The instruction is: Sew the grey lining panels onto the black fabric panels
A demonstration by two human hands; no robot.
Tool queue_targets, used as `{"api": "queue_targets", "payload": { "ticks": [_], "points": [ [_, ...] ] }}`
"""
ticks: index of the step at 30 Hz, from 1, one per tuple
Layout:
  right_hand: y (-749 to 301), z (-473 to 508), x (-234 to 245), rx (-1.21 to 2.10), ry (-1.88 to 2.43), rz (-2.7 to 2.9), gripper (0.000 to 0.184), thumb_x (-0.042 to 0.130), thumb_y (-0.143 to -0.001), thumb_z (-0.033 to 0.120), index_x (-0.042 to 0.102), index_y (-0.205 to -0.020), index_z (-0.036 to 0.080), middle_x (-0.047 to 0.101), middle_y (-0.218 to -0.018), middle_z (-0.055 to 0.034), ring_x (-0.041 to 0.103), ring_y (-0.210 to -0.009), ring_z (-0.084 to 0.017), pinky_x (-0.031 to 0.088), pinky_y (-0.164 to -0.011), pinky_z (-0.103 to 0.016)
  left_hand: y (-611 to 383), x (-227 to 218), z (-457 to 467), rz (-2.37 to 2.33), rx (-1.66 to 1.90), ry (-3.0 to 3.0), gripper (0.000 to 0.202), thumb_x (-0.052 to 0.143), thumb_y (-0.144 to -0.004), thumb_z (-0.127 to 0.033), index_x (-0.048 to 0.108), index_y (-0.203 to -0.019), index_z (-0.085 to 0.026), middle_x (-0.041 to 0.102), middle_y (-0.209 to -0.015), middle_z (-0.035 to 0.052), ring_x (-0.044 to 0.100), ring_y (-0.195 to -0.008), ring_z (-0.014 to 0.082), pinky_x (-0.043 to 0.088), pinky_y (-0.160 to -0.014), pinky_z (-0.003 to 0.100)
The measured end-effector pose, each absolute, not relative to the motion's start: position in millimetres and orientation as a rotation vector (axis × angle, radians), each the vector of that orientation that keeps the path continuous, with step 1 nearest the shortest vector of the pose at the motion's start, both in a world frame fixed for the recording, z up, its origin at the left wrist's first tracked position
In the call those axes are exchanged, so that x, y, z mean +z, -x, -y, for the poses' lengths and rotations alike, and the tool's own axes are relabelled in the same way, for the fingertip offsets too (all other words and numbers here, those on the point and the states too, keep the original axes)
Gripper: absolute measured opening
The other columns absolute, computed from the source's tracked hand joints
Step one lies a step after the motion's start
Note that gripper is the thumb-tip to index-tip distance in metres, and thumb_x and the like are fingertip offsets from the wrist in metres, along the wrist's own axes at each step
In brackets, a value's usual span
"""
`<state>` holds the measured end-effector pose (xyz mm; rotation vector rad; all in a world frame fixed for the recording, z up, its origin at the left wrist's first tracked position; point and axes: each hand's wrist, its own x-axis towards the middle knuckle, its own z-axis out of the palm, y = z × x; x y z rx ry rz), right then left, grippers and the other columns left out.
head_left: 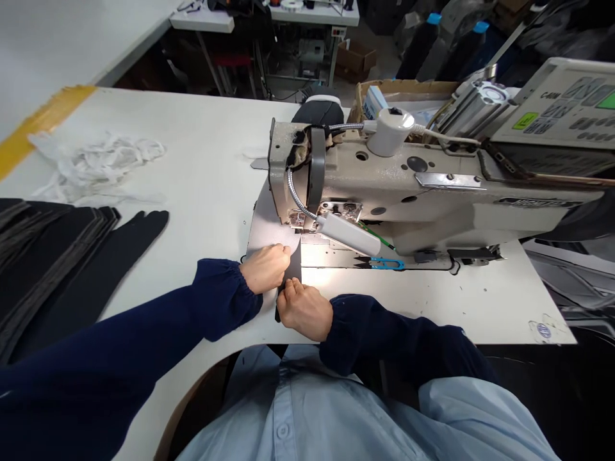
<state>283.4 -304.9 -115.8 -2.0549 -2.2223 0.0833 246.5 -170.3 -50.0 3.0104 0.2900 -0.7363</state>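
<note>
My left hand (266, 267) is closed at the edge of a fabric piece whose pale grey side (269, 224) lies in front of the sewing machine (379, 179). Just nearer to my body, my right hand (305, 308) has its fingers bent and pressed together on the dark part of the fabric (291, 266). This dark strip runs up under the needle area of the machine head. The needle itself is hidden behind the lamp and machine parts. Blue thread snips (387, 263) lie on the machine bed, right of my hands.
Stacked dark fabric pieces (52, 256) lie at the table's left, below a heap of white strips (106, 160). A white lamp (350, 234) hangs close over the sewing area. The control panel (562, 109) and a cardboard box (403, 89) stand behind the machine.
</note>
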Motion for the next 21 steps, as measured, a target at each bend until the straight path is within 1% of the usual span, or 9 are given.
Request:
{"api": "queue_targets", "payload": {
  "ticks": [3,5,8,11,15,17,21],
  "points": [
    [-279.9,309.4,-118.2,0.029,2.055,2.237,0.030,0.040,-0.087,0.003,0.067,-0.098,0.000,0.067,-0.105,-0.0297,0.066,-0.091,-0.031,0.057,-0.058,-0.039,-247.1,-52.5,172.2,-0.346,-0.709,-3.002,0.034,0.043,-0.073,-0.001,0.055,-0.104,-0.009,0.065,-0.090,0.0121,0.065,-0.079,0.0217,0.050,-0.067,0.030],
    [-279.2,310.9,-118.4,0.002,2.014,2.268,0.031,0.039,-0.087,0.001,0.067,-0.100,0.001,0.066,-0.108,-0.0297,0.066,-0.092,-0.030,0.057,-0.059,-0.039,-246.8,-54.7,174.1,-0.386,-0.672,-2.996,0.033,0.042,-0.073,-0.002,0.056,-0.102,-0.010,0.066,-0.090,0.0110,0.065,-0.081,0.0224,0.049,-0.067,0.030],
    [-278.1,311.5,-119.0,-0.010,1.986,2.286,0.032,0.037,-0.087,0.001,0.067,-0.098,0.002,0.067,-0.106,-0.0292,0.067,-0.089,-0.029,0.058,-0.059,-0.039,-244.3,-58.8,177.1,-0.423,-0.592,-2.965,0.033,0.042,-0.072,-0.002,0.056,-0.100,-0.012,0.067,-0.093,0.0101,0.065,-0.088,0.0234,0.049,-0.073,0.032],
    [-275.7,312.1,-122.3,-0.045,2.004,2.275,0.031,0.038,-0.087,0.002,0.068,-0.097,0.003,0.068,-0.102,-0.0277,0.067,-0.091,-0.029,0.057,-0.059,-0.038,-238.4,-63.9,179.5,-0.431,-0.500,-2.939,0.035,0.041,-0.072,-0.002,0.057,-0.101,-0.014,0.066,-0.094,0.0088,0.062,-0.094,0.0236,0.048,-0.080,0.033],
    [-273.1,314.2,-129.6,-0.102,1.936,2.264,0.031,0.039,-0.088,0.004,0.068,-0.100,0.001,0.067,-0.104,-0.0293,0.067,-0.096,-0.030,0.058,-0.069,-0.041,-227.4,-74.0,179.8,-0.392,-0.329,-2.890,0.036,0.041,-0.074,-0.002,0.056,-0.105,-0.013,0.064,-0.099,0.0093,0.058,-0.098,0.0235,0.047,-0.086,0.033],
    [-273.2,315.1,-133.1,-0.137,1.901,2.264,0.032,0.039,-0.089,0.005,0.067,-0.103,-0.001,0.067,-0.105,-0.0303,0.067,-0.098,-0.031,0.058,-0.074,-0.043,-222.4,-82.2,178.0,-0.341,-0.200,-2.872,0.035,0.040,-0.074,-0.001,0.056,-0.103,-0.012,0.063,-0.097,0.0090,0.057,-0.096,0.0223,0.047,-0.086,0.032],
    [-275.3,314.4,-140.3,-0.206,1.845,2.240,0.033,0.040,-0.089,0.005,0.065,-0.109,-0.004,0.067,-0.106,-0.0310,0.066,-0.101,-0.033,0.057,-0.077,-0.046,-216.3,-102.4,171.4,-0.169,0.107,-2.885,0.028,0.037,-0.077,0.001,0.058,-0.088,-0.014,0.062,-0.089,0.0068,0.054,-0.085,0.0196,0.047,-0.081,0.030]
  ]
}}
